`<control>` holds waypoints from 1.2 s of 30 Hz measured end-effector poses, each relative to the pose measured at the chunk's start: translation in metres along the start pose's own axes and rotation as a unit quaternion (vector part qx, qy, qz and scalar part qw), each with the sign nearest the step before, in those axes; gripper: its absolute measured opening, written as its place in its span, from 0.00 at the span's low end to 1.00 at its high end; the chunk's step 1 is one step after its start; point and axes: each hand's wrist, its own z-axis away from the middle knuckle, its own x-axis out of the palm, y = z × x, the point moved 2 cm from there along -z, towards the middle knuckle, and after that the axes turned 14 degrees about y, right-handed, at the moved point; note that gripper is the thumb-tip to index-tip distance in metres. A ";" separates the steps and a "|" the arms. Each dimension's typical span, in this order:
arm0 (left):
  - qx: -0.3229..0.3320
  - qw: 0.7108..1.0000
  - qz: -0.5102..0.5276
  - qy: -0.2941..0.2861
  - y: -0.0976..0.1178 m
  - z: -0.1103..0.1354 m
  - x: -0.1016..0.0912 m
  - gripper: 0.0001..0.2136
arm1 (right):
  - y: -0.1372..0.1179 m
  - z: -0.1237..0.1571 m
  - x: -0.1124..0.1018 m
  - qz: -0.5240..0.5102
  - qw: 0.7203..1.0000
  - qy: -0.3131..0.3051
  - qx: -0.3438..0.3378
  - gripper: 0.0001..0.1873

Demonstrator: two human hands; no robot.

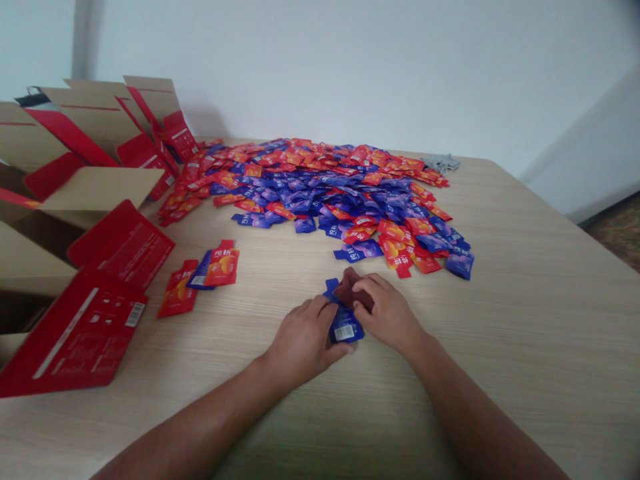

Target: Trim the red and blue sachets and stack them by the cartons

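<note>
A blue sachet (346, 328) with a white barcode lies just above the table. My left hand (305, 339) grips it by its left side and lower edge, with the thumb stretched along the bottom. My right hand (387, 308) is closed on a brownish-red sachet (346, 288), which looks bent and overlaps the top of the blue one. The fingertips of my right hand partly hide that red sachet. Close beyond my hands lies another blue sachet (357, 251), at the front of the pile.
A wide pile of red and blue sachets (320, 190) spreads across the back of the table. Several open red cardboard boxes (75, 333) stand at left. Beside them lie an orange-red sachet (221, 267) over a blue one and another red sachet (177, 293). A grey crumpled item (441, 162) lies behind.
</note>
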 end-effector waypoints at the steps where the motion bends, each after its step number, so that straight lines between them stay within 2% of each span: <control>1: -0.001 1.000 0.005 0.002 0.001 0.001 0.001 0.30 | -0.003 0.001 0.000 -0.003 1.000 -0.007 -0.005 0.17; 4: 0.003 1.000 0.003 0.002 0.001 0.002 0.003 0.33 | -0.009 0.002 0.002 -0.007 1.000 -0.025 -0.010 0.17; 10: 0.021 1.000 -0.017 0.005 -0.002 -0.001 -0.003 0.24 | -0.003 0.002 0.007 0.040 0.998 0.021 0.040 0.13; 13: 0.041 0.999 0.010 0.013 -0.002 -0.003 -0.005 0.22 | -0.001 0.002 0.007 0.031 0.999 0.017 0.028 0.13; 19: 0.096 0.995 0.019 -0.031 0.002 -0.001 -0.004 0.31 | 0.003 0.001 0.007 0.008 0.999 0.026 0.026 0.15; 23: 0.073 0.997 -0.018 -0.029 -0.004 -0.006 -0.010 0.19 | 0.005 0.002 0.008 0.006 0.999 0.028 0.029 0.16; 27: -0.014 0.995 -0.098 -0.005 -0.033 -0.016 -0.020 0.09 | 0.004 0.001 0.007 0.007 0.999 0.027 0.037 0.15; 33: -0.146 0.964 -0.218 0.037 -0.100 -0.029 -0.047 0.13 | 0.003 0.001 0.006 -0.001 0.999 0.029 0.041 0.14; 36: -0.195 0.947 -0.250 0.048 -0.123 -0.028 -0.061 0.13 | 0.004 0.001 0.006 -0.002 0.999 0.031 0.042 0.13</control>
